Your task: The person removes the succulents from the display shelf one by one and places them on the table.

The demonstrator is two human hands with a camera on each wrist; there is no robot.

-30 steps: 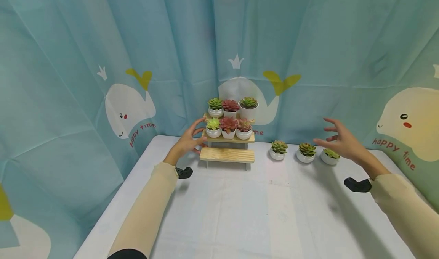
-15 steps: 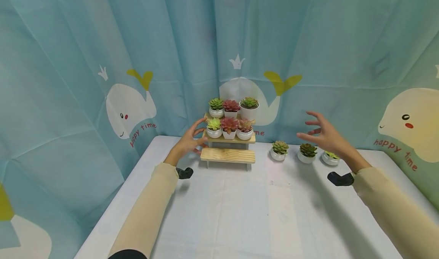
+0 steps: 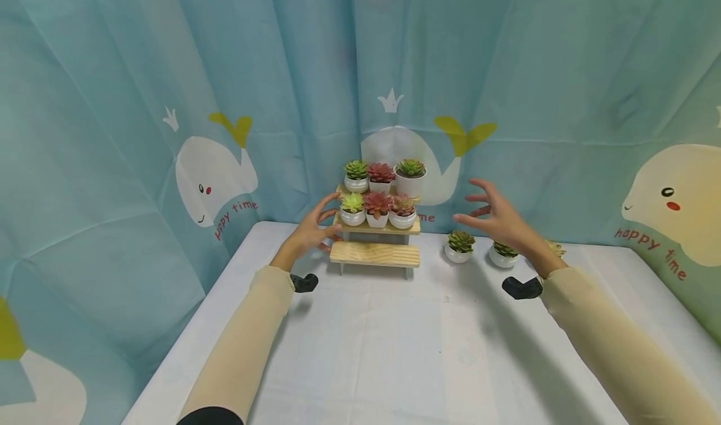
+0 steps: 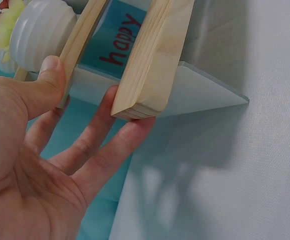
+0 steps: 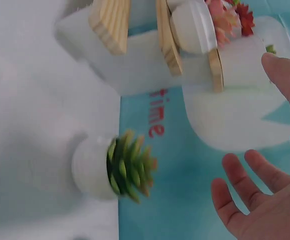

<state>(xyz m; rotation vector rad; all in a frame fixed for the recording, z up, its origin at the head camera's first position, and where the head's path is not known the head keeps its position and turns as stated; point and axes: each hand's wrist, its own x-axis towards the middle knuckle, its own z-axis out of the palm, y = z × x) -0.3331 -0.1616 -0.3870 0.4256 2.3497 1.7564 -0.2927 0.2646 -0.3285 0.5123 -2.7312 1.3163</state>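
A three-tier wooden display stand (image 3: 374, 254) bears potted succulents on its top and middle tiers; the bottom tier is bare. At its left side my left hand (image 3: 308, 230) holds the stand: the thumb lies at the end of the middle board (image 4: 76, 47), an index finger behind it, two fingertips against the bottom board (image 4: 152, 65). In the air right of the stand is my right hand (image 3: 498, 218), fingers spread and slightly bent, holding nothing. Below it on the table is a green succulent in a white pot (image 3: 459, 247), which also shows in the right wrist view.
Two more potted succulents stand to the right, one green (image 3: 503, 254) and one mostly hidden behind the right wrist. A teal curtain (image 3: 304, 87) with printed whales hangs behind the table. The white tablecloth (image 3: 394, 343) spreads in front.
My right hand has moved left, from over the rightmost succulents toward the stand, fingers still spread. The left hand stays at the stand's left side, and the pots have not moved.
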